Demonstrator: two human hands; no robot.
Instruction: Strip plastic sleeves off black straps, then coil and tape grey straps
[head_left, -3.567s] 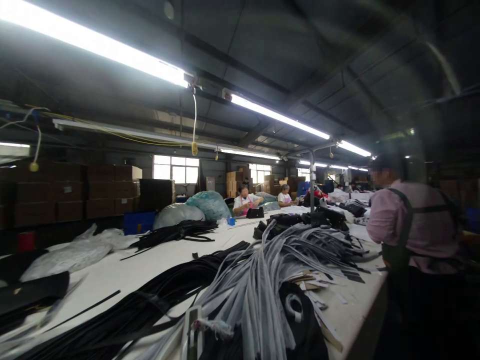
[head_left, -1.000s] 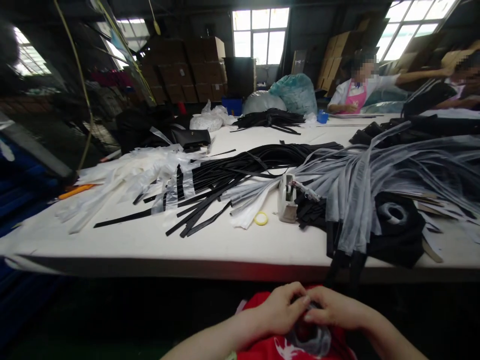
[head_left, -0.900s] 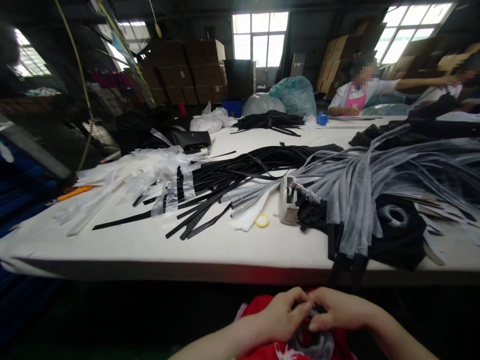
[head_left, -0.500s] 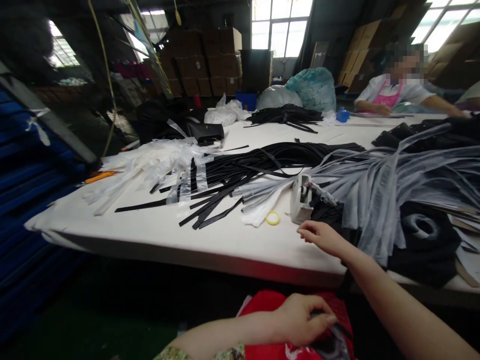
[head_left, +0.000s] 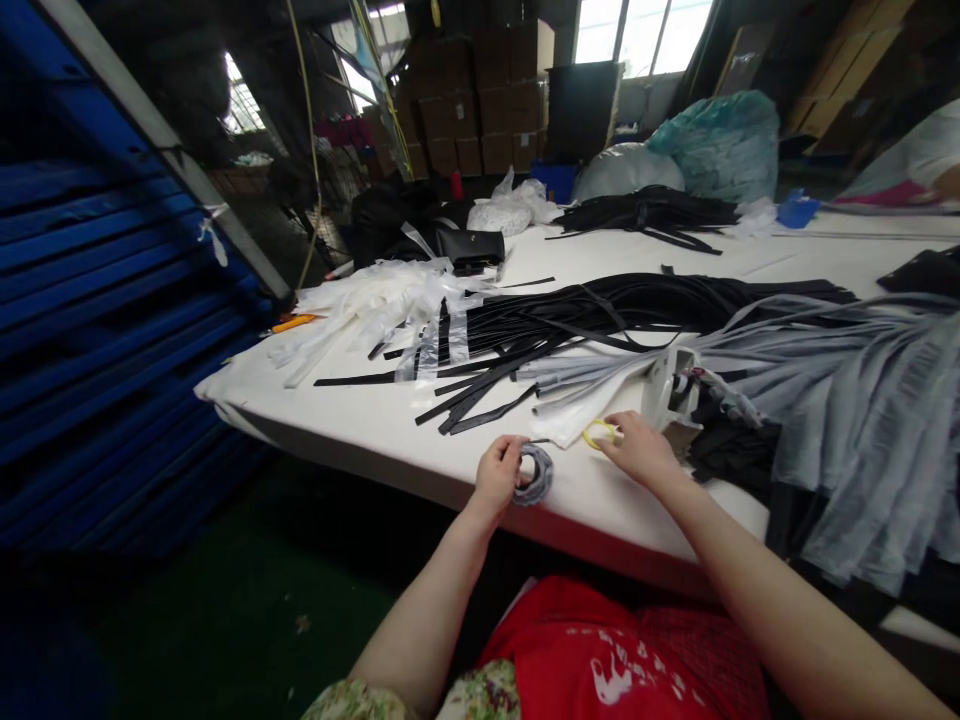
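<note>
Grey coiled strip (head_left: 539, 490) is in the left hand (head_left: 496, 476), grip closed on its side, right at the front edge of the white counter (head_left: 360, 420). Right hand (head_left: 637, 448) has its fingers at the yellow ring (head_left: 589, 436), but honestly can't tell if that grip's pinched shut or just touching. Pale tape dispenser (head_left: 659, 392) just beside it, black strips (head_left: 645, 296) further back.

Blue stack (head_left: 127, 330) at left, brown cartons (head_left: 448, 115) at the back, teal bag (head_left: 724, 145) beside a whitish bag (head_left: 628, 172)
</note>
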